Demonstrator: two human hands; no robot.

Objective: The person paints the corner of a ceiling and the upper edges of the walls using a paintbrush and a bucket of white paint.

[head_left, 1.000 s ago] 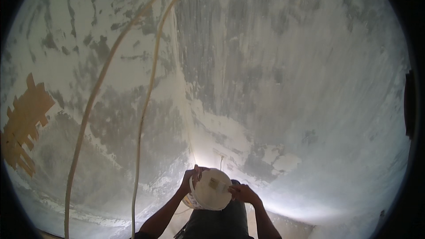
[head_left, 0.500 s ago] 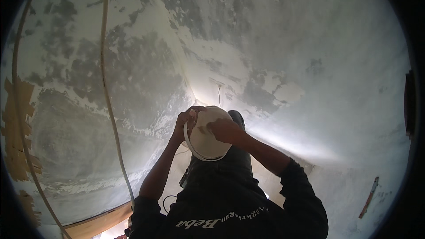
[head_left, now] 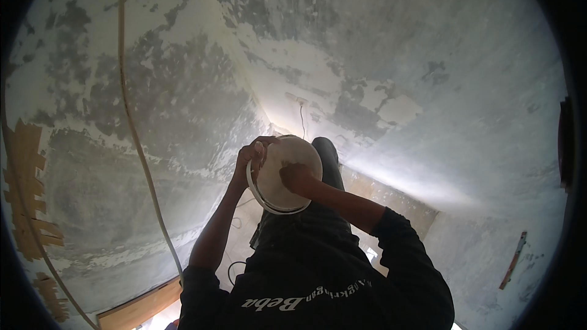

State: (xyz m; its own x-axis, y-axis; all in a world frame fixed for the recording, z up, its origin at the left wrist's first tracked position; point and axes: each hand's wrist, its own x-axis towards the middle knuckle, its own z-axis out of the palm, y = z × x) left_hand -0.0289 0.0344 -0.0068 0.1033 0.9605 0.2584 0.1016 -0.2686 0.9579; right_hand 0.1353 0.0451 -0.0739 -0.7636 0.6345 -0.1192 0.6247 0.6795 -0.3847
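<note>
A round white bucket (head_left: 269,182) is held up in front of my body, its open mouth facing me. My left hand (head_left: 252,154) is closed around its rim on the left side, where a pale curved handle runs along the edge. My right hand (head_left: 298,179) reaches over the mouth with its fingers curled in. A small brownish patch shows beside those fingers. Whatever the right fingers hold is hidden, and the depth of the bucket's contents cannot be made out.
Patchy grey and white plastered walls (head_left: 165,91) meet in a corner ahead. Two long pale cables or poles (head_left: 131,116) cross the left side. A thin cord (head_left: 302,122) hangs from the wall. Jagged wood (head_left: 29,189) lies far left, and a narrow level-like bar (head_left: 513,260) at lower right.
The bucket and both hands have shifted slightly left and up, and the bucket's mouth shows more fully. My right hand has moved a little left across it. The left hand keeps its grip.
</note>
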